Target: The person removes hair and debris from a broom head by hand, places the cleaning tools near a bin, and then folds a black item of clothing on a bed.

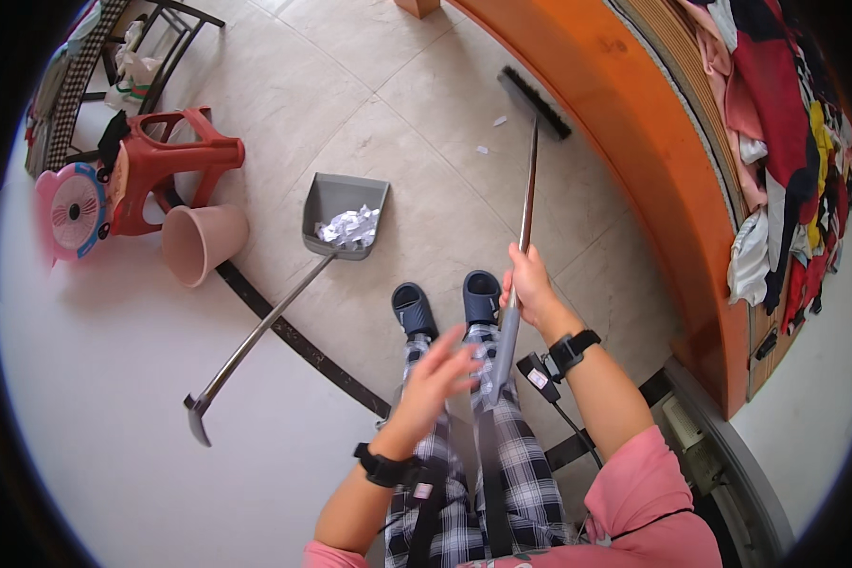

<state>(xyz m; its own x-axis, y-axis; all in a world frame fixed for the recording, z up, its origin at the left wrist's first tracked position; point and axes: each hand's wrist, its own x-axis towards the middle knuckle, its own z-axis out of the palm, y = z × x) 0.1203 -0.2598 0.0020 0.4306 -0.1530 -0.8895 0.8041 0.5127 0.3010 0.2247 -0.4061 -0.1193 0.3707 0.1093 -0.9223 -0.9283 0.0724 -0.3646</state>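
Note:
My right hand (532, 287) is wrapped round the metal handle of a broom (528, 189), just above its grey grip. The broom's dark bristle head (537, 100) rests on the tiles beside the orange bed frame. Two small white paper scraps (483, 150) lie on the floor near it. My left hand (437, 372) is slightly blurred, fingers spread, holding nothing, a little left of the broom's grip. Ahead and to the left, a grey dustpan (346, 194) holds a heap of crumpled white paper bits (352, 227). Its long metal handle (256, 333) slants down toward the left.
A pinkish bin (204, 241) lies tilted beside a red plastic stool (175, 156), with a pink-and-blue fan (76, 213) next to it. The orange bed frame (625, 123) curves along the right, piled with clothes (786, 123). My slippered feet (414, 310) stand on the tiles.

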